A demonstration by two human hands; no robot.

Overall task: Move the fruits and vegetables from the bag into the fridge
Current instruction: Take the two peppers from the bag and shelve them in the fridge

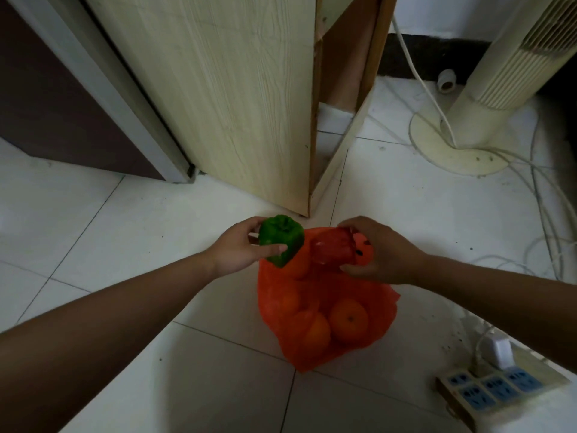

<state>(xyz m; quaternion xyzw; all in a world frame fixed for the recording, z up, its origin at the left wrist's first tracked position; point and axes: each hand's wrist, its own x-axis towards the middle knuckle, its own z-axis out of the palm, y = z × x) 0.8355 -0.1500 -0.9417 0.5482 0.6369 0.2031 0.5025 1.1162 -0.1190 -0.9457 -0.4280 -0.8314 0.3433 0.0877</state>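
White glossy tiles with thin dark joints cover the floor (93,245), and an orange plastic bag (368,295) sits on them near the middle, with several oranges (348,320) showing through its thin wall. The left hand (237,248) holds a green pepper (281,239) between curled fingers and thumb, just above the bag's left edge. The right hand (384,254) is closed round the bunched red plastic at the bag's mouth. Beyond the bag stands a pale wood-grain cabinet (234,89), and to its left a dark brown unit (46,104) with a grey edge strip. At the right a cream tower fan (487,98) stands on its round base among loose white cables (549,220). A power strip (496,389) with blue sockets lies at the lower right, with a white plug (499,351) in it.
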